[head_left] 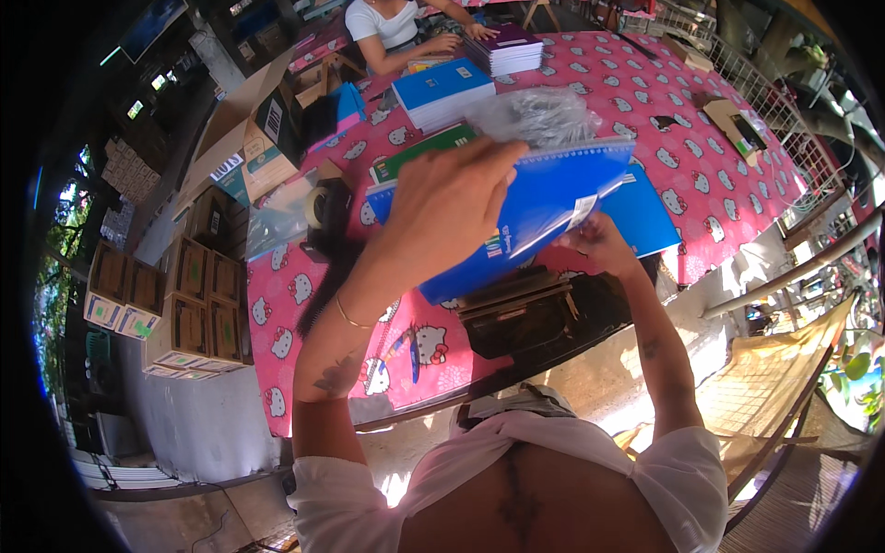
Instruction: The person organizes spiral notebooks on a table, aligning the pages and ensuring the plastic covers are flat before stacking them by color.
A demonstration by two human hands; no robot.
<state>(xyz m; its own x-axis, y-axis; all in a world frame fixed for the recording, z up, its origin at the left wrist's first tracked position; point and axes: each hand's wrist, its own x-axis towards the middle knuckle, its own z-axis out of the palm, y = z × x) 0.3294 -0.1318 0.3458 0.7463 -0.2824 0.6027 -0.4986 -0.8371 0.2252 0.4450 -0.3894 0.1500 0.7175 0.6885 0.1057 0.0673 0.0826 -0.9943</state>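
Note:
A blue spiral notebook [562, 180] is held up, tilted, above the table's near side, its wire binding along the top edge. My left hand [452, 198] grips it from above, fingers closed near the bound edge. At the lower right edge, the curled fingers of my right hand [597, 244] close on the same notebook, their tips partly hidden. Behind it, another blue notebook [645, 217] lies flat on the table. A green notebook [438, 150] shows past my left hand. Crumpled clear plastic [539, 115] rests just beyond the held notebook.
A pink patterned cloth covers the table [719, 175]. Farther back stand stacks of blue notebooks [444, 92] and purple notebooks [507, 51], the latter under a co-worker's hand [480, 32]. At left are a tape dispenser [324, 212] and cartons [205, 300]. A black tray [525, 323] sits near me.

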